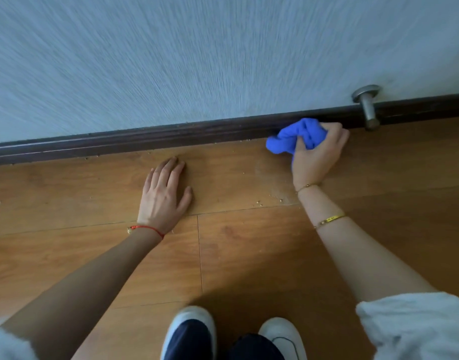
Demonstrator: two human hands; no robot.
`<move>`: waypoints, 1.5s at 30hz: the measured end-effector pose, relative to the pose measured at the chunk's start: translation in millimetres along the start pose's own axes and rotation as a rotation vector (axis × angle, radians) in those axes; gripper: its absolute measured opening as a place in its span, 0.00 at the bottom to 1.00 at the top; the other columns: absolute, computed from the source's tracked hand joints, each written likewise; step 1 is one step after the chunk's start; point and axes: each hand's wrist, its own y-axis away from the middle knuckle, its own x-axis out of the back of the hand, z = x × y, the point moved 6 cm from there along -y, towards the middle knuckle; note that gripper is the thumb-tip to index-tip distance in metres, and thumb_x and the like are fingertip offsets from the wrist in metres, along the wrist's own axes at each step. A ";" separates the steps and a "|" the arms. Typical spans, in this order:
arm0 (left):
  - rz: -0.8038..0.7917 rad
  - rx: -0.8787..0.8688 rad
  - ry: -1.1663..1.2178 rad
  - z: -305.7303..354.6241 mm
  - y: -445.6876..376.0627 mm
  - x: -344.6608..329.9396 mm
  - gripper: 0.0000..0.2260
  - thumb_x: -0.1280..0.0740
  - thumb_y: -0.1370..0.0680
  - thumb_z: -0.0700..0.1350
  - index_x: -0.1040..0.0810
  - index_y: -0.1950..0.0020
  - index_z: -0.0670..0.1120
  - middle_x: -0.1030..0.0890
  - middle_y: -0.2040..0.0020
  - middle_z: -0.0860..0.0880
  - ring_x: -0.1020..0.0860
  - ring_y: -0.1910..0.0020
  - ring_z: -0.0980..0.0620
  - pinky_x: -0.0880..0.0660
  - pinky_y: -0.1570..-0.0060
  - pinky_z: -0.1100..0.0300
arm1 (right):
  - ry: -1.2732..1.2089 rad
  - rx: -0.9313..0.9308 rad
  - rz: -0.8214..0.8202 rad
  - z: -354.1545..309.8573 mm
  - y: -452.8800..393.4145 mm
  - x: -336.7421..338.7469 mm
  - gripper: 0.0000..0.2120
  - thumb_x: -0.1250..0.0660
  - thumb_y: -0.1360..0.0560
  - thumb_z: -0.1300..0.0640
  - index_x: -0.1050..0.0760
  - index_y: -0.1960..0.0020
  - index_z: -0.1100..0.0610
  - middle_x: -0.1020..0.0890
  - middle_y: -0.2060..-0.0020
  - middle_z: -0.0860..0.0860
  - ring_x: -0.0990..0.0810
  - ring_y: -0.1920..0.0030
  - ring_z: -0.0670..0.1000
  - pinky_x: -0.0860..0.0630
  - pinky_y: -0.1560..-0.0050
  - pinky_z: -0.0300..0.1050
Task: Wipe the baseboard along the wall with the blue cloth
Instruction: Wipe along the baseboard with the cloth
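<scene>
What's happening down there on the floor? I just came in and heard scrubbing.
A person is crouched by the wall, cleaning the dark baseboard. The right hand grips a bunched blue cloth against the baseboard, just left of a metal doorstop. The left hand lies flat on the wooden floor as a prop. Crumbs lie scattered on the floor near the baseboard.

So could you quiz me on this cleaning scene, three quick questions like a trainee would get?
1. True or false: the left hand holds the cloth.
2. What does the cloth touch: A) doorstop, B) baseboard, C) shoe?
3. Fill in: the left hand rests flat on the ____.

Key: 1. False, the right hand grips it. 2. B. 3. floor.
</scene>
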 end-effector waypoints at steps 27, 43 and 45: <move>0.151 0.051 0.111 7.3 7.4 -13.7 0.25 0.38 0.20 0.52 0.28 0.25 0.43 0.31 0.23 0.43 0.36 0.22 0.43 0.45 0.21 0.44 | -0.040 0.001 0.061 -17.0 22.1 -10.2 0.14 0.30 0.36 0.69 0.25 0.51 0.65 0.24 0.51 0.60 0.25 0.50 0.51 0.28 0.48 0.36; 0.156 0.065 0.124 6.4 6.7 -12.1 0.25 0.38 0.20 0.52 0.27 0.26 0.43 0.30 0.23 0.44 0.35 0.22 0.43 0.45 0.20 0.45 | -0.065 -0.011 0.062 -16.0 19.6 -6.6 0.15 0.26 0.33 0.68 0.24 0.48 0.65 0.23 0.49 0.58 0.23 0.49 0.49 0.27 0.45 0.33; 0.156 0.065 0.119 7.8 6.1 -12.0 0.25 0.38 0.20 0.52 0.27 0.26 0.43 0.30 0.23 0.44 0.35 0.23 0.43 0.46 0.20 0.47 | -0.076 -0.032 0.092 -18.4 21.6 -8.1 0.15 0.27 0.33 0.68 0.25 0.48 0.66 0.24 0.49 0.59 0.23 0.49 0.50 0.26 0.45 0.35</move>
